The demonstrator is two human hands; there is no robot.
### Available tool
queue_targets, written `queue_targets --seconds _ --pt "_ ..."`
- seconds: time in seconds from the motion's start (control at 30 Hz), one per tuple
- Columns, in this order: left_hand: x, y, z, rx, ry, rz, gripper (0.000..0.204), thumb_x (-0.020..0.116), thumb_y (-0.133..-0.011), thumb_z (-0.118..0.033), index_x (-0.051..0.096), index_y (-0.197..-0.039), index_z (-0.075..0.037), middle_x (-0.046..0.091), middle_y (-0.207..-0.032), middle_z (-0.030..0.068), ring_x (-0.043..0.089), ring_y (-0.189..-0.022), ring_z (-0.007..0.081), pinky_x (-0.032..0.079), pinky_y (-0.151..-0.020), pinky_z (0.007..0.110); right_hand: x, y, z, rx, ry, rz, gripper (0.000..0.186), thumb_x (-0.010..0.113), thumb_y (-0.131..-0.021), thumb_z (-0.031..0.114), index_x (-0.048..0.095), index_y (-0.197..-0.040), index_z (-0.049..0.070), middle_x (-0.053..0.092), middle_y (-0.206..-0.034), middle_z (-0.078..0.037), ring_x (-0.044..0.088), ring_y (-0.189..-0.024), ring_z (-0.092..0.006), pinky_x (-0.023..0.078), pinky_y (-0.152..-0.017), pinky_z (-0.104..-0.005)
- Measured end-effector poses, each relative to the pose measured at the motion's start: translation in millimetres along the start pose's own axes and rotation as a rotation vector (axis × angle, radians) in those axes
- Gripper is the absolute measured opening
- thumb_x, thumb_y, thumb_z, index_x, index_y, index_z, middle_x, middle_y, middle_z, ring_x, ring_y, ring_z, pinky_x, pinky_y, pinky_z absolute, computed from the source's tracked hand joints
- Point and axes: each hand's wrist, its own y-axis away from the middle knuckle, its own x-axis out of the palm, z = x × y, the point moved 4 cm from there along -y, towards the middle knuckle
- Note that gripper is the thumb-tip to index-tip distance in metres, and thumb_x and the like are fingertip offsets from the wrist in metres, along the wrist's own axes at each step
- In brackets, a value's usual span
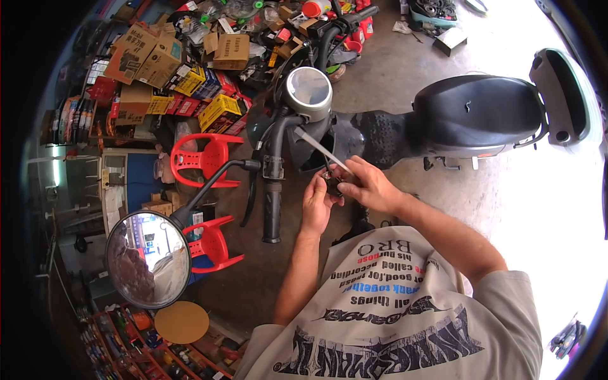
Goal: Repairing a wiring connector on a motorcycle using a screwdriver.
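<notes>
Close to the front of a scooter (383, 136), my two hands meet over a small dark part (333, 184). My left hand (315, 202) grips that part between thumb and fingers, and a thin black cable seems to run up from it into the scooter's front panel. Above it, my right hand (373, 187) is closed around one end of a long, flat, pale strip (320, 147); I cannot make out what kind of tool it is. The strip slants up and left toward the round gauge (308, 94). Fingers partly cover the dark part.
Left of my hands stand the handlebar grip (272, 212) and a round mirror (148, 259) on a stalk. Two red plastic chairs (206, 158) are beyond. Cardboard boxes (231, 52) and clutter pile up at the upper left. A black seat (478, 111) lies rightward.
</notes>
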Motion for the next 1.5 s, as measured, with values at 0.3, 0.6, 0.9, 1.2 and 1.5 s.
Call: queue_targets --seconds 0.3,0.6,0.9,1.2,1.5 --pt "-3.1 1.1 -0.2 0.018 0.066 0.065 0.042 0.037 -0.105 -0.037 0.049 -0.13 -0.006 0.061 -0.115 0.005 0.06 -0.09 0.0104 0.052 -0.066 0.026 3.4 -0.6 12.1 0.058 -0.134 0.048 0.037 0.07 -0.078 0.013 0.065 -0.115 0.008 0.055 -0.095 -0.012 0.059 -0.085 -0.0264 0.05 -0.077 -0.0356" --pt "7.1 3.5 -3.1 0.051 0.025 -0.066 0.044 0.036 -0.105 -0.038 0.049 -0.131 -0.005 0.058 -0.119 0.0054 0.059 -0.105 0.0151 0.052 -0.083 0.03 1.0 -6.9 17.1 0.089 -0.118 0.092 0.039 0.072 -0.075 0.014 0.065 -0.113 0.007 0.056 -0.095 -0.012 0.059 -0.087 -0.0269 0.05 -0.078 -0.035" --pt "11.2 0.8 0.2 0.093 0.051 -0.155 0.045 0.034 -0.106 -0.036 0.048 -0.131 -0.002 0.058 -0.115 0.0048 0.056 -0.103 0.0147 0.047 -0.091 0.03 6.7 -4.2 9.8 0.069 -0.066 0.057 0.042 0.076 -0.074 0.014 0.062 -0.112 0.005 0.055 -0.099 -0.013 0.059 -0.088 -0.0272 0.05 -0.079 -0.0356" --pt "-3.4 -5.4 6.5 0.105 -0.112 -0.179 0.042 0.035 -0.105 -0.043 0.053 -0.12 -0.008 0.056 -0.105 0.0025 0.054 -0.088 0.0108 0.043 -0.062 0.024 6.3 -22.1 7.5 0.085 -0.082 0.177 0.042 0.083 -0.068 0.015 0.058 -0.101 0.004 0.049 -0.089 -0.009 0.052 -0.082 -0.0234 0.045 -0.075 -0.034" --pt "-4.8 -9.9 10.1 0.048 0.003 -0.146 0.042 0.035 -0.105 -0.042 0.053 -0.119 -0.007 0.058 -0.102 0.0029 0.056 -0.088 0.0116 0.047 -0.067 0.025 7.5 -17.2 4.0 0.071 -0.145 0.151 0.044 0.082 -0.068 0.01 0.058 -0.105 0.003 0.05 -0.094 -0.011 0.056 -0.083 -0.0251 0.048 -0.073 -0.0353"
